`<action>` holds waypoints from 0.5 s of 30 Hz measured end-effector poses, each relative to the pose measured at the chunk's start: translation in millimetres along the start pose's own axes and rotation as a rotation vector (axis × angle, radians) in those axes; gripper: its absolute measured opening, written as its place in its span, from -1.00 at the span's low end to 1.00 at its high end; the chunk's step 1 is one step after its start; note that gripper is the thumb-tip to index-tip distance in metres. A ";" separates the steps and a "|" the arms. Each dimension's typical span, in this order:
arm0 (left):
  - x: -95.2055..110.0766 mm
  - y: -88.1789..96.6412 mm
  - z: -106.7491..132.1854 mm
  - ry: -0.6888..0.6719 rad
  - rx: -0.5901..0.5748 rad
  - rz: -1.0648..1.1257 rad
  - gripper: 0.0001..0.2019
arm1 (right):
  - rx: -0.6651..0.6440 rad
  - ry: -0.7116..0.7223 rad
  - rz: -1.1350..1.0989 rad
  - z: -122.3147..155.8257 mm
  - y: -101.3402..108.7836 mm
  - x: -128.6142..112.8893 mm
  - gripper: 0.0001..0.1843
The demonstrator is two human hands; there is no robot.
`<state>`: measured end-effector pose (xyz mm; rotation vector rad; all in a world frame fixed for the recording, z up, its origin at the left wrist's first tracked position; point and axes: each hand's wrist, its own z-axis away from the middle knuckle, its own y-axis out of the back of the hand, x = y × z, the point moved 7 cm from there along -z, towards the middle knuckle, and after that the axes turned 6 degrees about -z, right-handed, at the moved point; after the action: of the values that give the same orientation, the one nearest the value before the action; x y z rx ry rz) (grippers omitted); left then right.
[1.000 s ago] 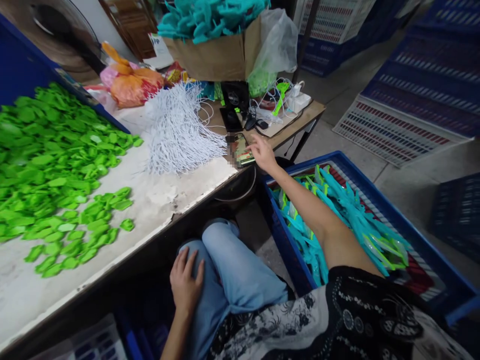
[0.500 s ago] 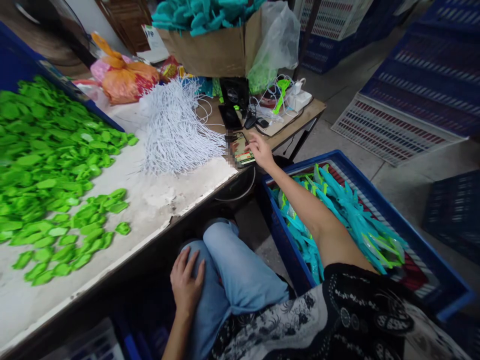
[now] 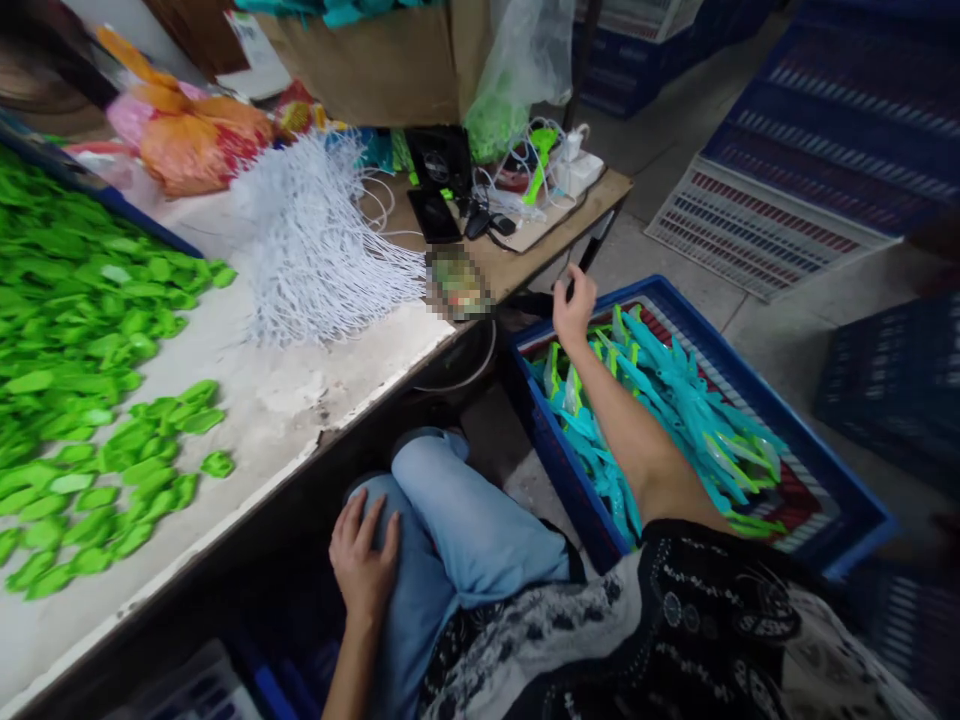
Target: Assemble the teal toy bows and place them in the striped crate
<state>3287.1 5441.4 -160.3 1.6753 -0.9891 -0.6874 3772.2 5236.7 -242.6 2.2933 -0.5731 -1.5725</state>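
My left hand (image 3: 365,555) lies flat on my knee in blue jeans (image 3: 480,520), its fingers spread and nothing in it. Raised off the table's corner, above the near end of a blue crate (image 3: 529,415), is my right hand (image 3: 575,305). Its fingers are loosely curled, with a gap between thumb and forefinger, and I see nothing held. To its left, apart from it, a phone with a blurred-out screen (image 3: 457,283) rests at the table edge. A bundle of white cords (image 3: 322,250) spreads beside the phone.
Green plastic pieces (image 3: 82,400) cover the table's left side (image 3: 262,400). Turquoise and green plastic items (image 3: 667,390) fill the crate under my right forearm. A cardboard box (image 3: 375,65), an orange bag (image 3: 202,140) and a dark phone (image 3: 433,215) stand or lie behind. Stacked crates (image 3: 772,225) are at right.
My right hand has left the phone's screen and drawn back to the right, over the crate's edge. The left hand stays on my knee. The view has shifted slightly.
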 end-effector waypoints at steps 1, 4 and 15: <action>-0.6 0.6 0.3 -0.005 0.005 0.001 -0.72 | -0.028 -0.090 0.089 17.0 17.6 32.1 -0.52; -3.5 -0.4 2.0 -0.025 0.012 0.021 -0.71 | -0.254 -0.456 0.420 95.0 76.0 129.2 -0.51; -4.4 -7.3 2.7 0.026 -0.055 0.023 -0.65 | -0.625 -0.789 0.782 298.2 171.2 232.2 -0.30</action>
<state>3284.8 5444.8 -168.2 1.6192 -0.9614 -0.6698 3541.6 4968.0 -458.9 0.7893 -0.8479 -1.7987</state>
